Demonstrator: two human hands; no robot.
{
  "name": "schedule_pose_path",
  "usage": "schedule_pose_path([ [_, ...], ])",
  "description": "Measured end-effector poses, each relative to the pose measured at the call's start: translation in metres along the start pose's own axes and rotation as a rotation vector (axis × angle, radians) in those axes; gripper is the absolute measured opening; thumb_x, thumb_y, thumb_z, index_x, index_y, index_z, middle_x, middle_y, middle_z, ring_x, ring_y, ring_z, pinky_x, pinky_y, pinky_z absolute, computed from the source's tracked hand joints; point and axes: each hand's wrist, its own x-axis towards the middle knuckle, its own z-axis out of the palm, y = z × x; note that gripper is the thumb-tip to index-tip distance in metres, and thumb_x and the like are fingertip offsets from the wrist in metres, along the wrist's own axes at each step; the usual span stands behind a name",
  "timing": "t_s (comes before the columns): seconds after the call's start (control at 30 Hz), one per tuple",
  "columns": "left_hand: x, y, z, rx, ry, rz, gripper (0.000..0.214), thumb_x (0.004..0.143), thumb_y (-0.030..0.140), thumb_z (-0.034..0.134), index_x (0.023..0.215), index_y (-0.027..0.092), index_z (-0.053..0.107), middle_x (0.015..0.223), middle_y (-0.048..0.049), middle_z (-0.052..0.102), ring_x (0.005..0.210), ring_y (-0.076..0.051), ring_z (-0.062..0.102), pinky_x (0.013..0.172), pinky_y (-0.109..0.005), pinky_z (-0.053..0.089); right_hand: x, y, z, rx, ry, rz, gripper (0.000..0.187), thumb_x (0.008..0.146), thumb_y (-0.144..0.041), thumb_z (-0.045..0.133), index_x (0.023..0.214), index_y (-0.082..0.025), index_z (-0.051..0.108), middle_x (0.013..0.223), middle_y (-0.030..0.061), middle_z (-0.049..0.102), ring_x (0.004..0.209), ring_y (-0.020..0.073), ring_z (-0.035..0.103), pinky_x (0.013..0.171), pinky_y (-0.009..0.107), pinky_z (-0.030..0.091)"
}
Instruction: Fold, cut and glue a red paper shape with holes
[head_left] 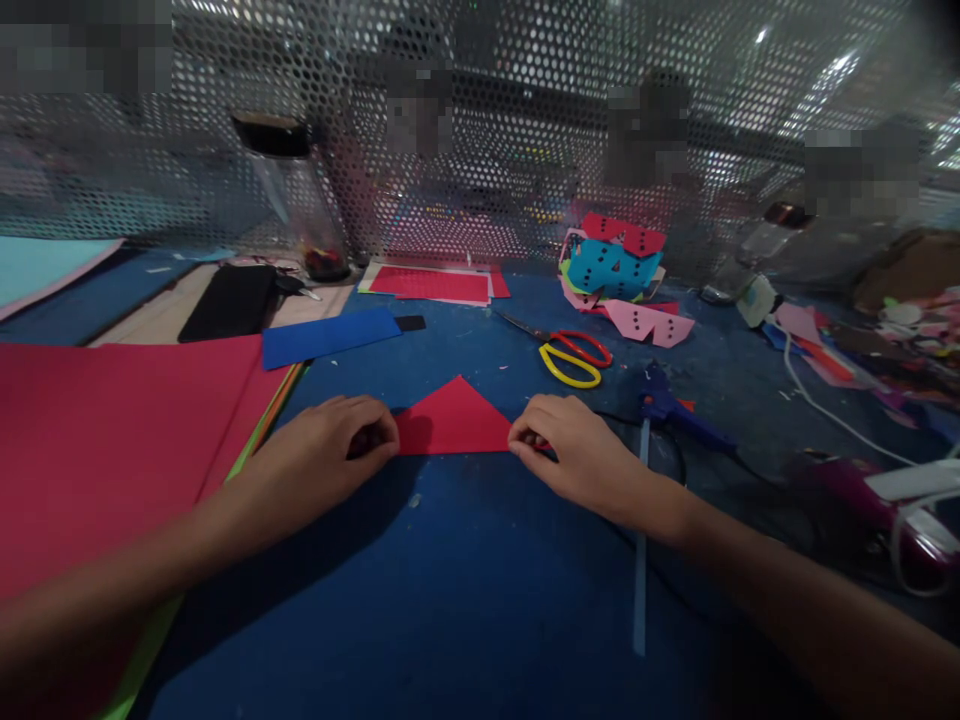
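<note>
A red folded paper triangle (457, 425) lies in front of me, its peak pointing away and its straight edge towards me. My left hand (337, 440) pinches the triangle's left corner between thumb and fingers. At the opposite corner, my right hand (566, 440) is closed in a similar pinch. Just beyond the paper are scissors (566, 358) with one red and one yellow handle loop. To the right of my right hand rests a blue glue gun (679, 410), with a clear glue stick (641, 590) pointing towards me.
Large red sheets (112, 430) are stacked at left, beside a blue strip (330, 337) and a black phone (229, 303). Cut paper shapes with dots (615, 268) are piled at the back, before a perforated metal screen (480, 190). Scraps, cables and a purple device (892, 520) lie right.
</note>
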Motion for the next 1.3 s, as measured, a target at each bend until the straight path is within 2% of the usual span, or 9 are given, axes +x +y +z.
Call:
schedule_pose_path([
  [0.2, 0.002, -0.005, -0.006, -0.023, -0.058, -0.070, 0.015, 0.090, 0.032, 0.055, 0.085, 0.024, 0.067, 0.086, -0.0032, 0.070, 0.072, -0.020, 0.064, 0.059, -0.030, 0.044, 0.000, 0.000, 0.000, 0.001, -0.003, 0.001, 0.008, 0.096, -0.019, 0.057, 0.091, -0.020, 0.064, 0.091, 0.0022, 0.064, 0.086, 0.0160, 0.057, 0.079, 0.032, 0.035],
  [0.37, 0.002, -0.007, -0.012, -0.070, -0.094, -0.078, 0.015, 0.090, 0.032, 0.056, 0.085, 0.024, 0.068, 0.086, -0.0028, 0.072, 0.075, -0.020, 0.067, 0.062, -0.029, 0.046, 0.000, -0.001, -0.001, 0.004, -0.012, 0.007, 0.008, 0.096, -0.019, 0.057, 0.091, -0.019, 0.064, 0.091, 0.0017, 0.064, 0.086, 0.0158, 0.057, 0.080, 0.032, 0.035],
  [0.6, 0.008, -0.021, -0.016, -0.086, -0.142, -0.044, 0.018, 0.089, 0.037, 0.060, 0.084, 0.024, 0.071, 0.083, -0.0028, 0.073, 0.072, -0.019, 0.067, 0.059, -0.027, 0.047, 0.000, -0.001, -0.002, 0.009, -0.016, 0.004, 0.008, 0.096, -0.018, 0.057, 0.092, -0.019, 0.064, 0.092, 0.0022, 0.065, 0.088, 0.0161, 0.058, 0.080, 0.032, 0.035],
  [0.9, 0.014, -0.023, -0.023, -0.144, -0.223, -0.189, 0.023, 0.081, 0.046, 0.068, 0.082, 0.024, 0.068, 0.075, -0.0004, 0.070, 0.071, -0.019, 0.064, 0.060, -0.027, 0.045, -0.001, 0.000, -0.001, 0.013, -0.017, -0.001, 0.007, 0.096, -0.018, 0.058, 0.093, -0.020, 0.063, 0.093, 0.0023, 0.065, 0.088, 0.0167, 0.058, 0.079, 0.032, 0.035],
  [1.3, 0.017, -0.033, -0.032, -0.146, -0.294, -0.211, 0.025, 0.075, 0.049, 0.071, 0.077, 0.024, 0.069, 0.073, -0.0011, 0.067, 0.071, -0.020, 0.061, 0.063, -0.028, 0.041, -0.001, 0.001, -0.002, 0.016, -0.030, 0.008, 0.010, 0.097, -0.018, 0.055, 0.094, -0.021, 0.064, 0.094, 0.0023, 0.065, 0.089, 0.0168, 0.058, 0.079, 0.033, 0.034],
])
